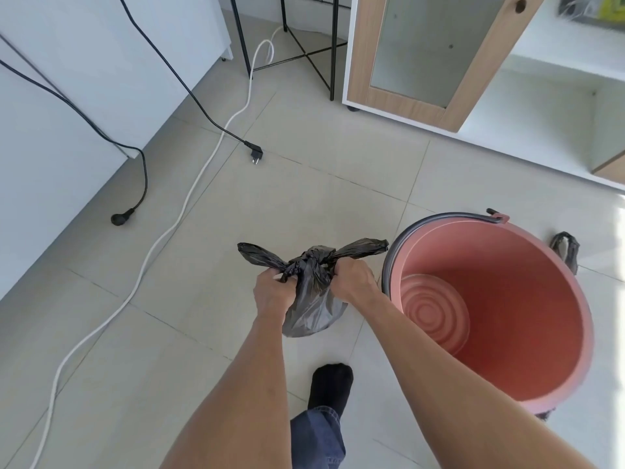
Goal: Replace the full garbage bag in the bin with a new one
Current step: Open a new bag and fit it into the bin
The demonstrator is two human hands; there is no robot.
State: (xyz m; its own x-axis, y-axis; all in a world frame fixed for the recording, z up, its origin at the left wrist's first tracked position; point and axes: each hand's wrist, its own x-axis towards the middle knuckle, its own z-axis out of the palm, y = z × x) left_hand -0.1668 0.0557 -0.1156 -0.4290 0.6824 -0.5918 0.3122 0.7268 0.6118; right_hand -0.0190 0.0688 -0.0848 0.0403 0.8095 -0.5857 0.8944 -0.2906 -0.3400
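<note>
Loose on the floor at far left: black cable with plug, white cable, second black plug; no role in task. Centre: left hand closed on left tail of knot, right hand closed on right tail, both gripping full black garbage bag, held up above floor just beside bin. Knot formed, likely being tightened. Right: pink bin with dark rim, bare inside, no liner. Behind bin on floor, small dark bundle, possibly the new bag, cannot tell. Judged: removal and tying done or nearly; left to do: set full bag aside, line bin. No brands, labels or writing readable.
</note>
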